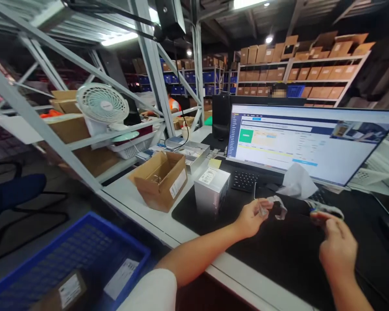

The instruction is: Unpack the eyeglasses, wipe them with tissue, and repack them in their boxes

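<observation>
- The left hand point(251, 220) was closed in a fingertip pinch on a small clear packet point(278, 208). The packet was held just above the black mat point(214, 218), toward its far edge and in front of the keyboard point(244, 180).
- The right hand point(339, 248) was closed on a pale strip point(327, 210) above the right part of the mat. The detail of the strip was blurred.
- The packet was judged light, thin, limp and probably slippery.
- A pinch at one edge or corner was judged sufficient, and hard pressure on the contents was judged inadvisable.
- A silver box point(211, 190) was stood near the far left corner of the mat, apart from both hands.
</observation>
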